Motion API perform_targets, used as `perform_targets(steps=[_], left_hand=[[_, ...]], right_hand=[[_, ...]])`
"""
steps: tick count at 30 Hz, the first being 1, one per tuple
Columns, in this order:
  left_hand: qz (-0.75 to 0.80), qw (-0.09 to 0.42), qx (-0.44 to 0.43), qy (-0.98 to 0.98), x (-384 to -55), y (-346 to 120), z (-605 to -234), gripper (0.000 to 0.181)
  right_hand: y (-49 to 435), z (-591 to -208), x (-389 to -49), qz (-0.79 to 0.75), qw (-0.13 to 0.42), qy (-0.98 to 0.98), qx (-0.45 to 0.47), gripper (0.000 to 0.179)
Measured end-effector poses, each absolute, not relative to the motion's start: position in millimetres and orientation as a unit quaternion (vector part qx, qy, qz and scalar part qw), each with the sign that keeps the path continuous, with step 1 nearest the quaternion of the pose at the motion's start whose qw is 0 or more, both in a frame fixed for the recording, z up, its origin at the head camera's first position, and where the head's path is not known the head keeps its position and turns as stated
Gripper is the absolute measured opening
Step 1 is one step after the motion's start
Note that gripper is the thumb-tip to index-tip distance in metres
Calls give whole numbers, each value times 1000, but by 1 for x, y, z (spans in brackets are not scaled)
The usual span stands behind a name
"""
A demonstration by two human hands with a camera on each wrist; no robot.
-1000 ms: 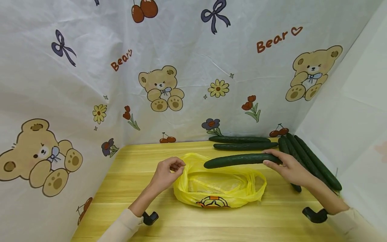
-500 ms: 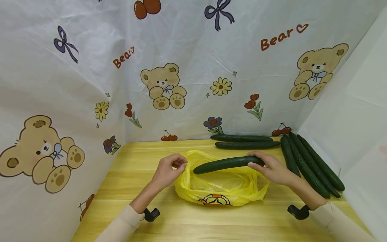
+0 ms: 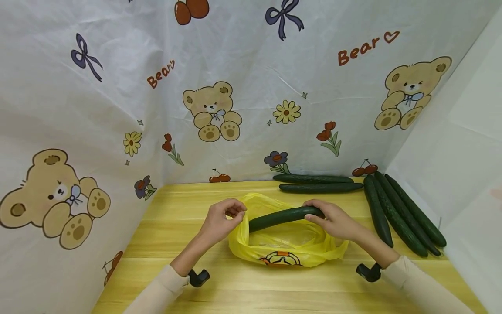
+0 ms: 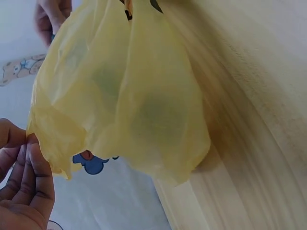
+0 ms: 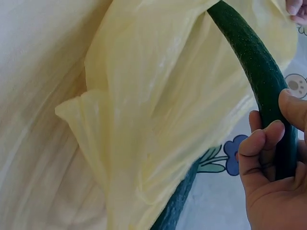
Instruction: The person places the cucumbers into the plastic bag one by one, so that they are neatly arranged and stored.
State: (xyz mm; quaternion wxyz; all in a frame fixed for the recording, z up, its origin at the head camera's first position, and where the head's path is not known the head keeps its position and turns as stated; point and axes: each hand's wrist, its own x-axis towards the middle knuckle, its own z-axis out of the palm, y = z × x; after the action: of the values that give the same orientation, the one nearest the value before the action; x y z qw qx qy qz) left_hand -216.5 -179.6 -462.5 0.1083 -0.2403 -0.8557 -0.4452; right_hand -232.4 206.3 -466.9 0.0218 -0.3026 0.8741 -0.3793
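A yellow plastic bag (image 3: 284, 255) with a printed front stands on the table, its mouth spread upward. At the bag's left rim my left hand (image 3: 220, 223) pinches the thin plastic between thumb and fingertips; the left wrist view shows that pinch on the bag (image 4: 120, 96) from close by. My right hand (image 3: 333, 219) grips a dark green cucumber (image 3: 280, 218) near its right end. The cucumber tilts down to the left, its far end inside the bag's mouth and hidden behind the left rim. In the right wrist view, thumb and fingers wrap the cucumber (image 5: 254, 62).
Two cucumbers (image 3: 319, 188) lie along the back wall. Several more cucumbers (image 3: 400, 216) lie side by side at the right, near the white side wall (image 3: 466, 174). The wooden table (image 3: 251, 292) is bounded at the back by a bear-print sheet (image 3: 251, 109).
My right hand has carried the cucumber left and lowered its tip into the bag's mouth. My left hand has stayed nearly still at the bag's rim.
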Motion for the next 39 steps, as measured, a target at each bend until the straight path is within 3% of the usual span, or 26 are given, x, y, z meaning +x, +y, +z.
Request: perform_targets(steps=[13, 19, 39], left_hand=[[-456, 132, -259, -841, -211, -175, -443, 16], [-459, 154, -267, -833, -208, -174, -433, 10], [-475, 131, -272, -827, -206, -170, -438, 14]], right_hand=[[206, -474, -231, -369, 43, 882, -289, 30], [208, -476, -230, -368, 46, 882, -291, 33], [191, -480, -228, -393, 58, 879, -265, 30]])
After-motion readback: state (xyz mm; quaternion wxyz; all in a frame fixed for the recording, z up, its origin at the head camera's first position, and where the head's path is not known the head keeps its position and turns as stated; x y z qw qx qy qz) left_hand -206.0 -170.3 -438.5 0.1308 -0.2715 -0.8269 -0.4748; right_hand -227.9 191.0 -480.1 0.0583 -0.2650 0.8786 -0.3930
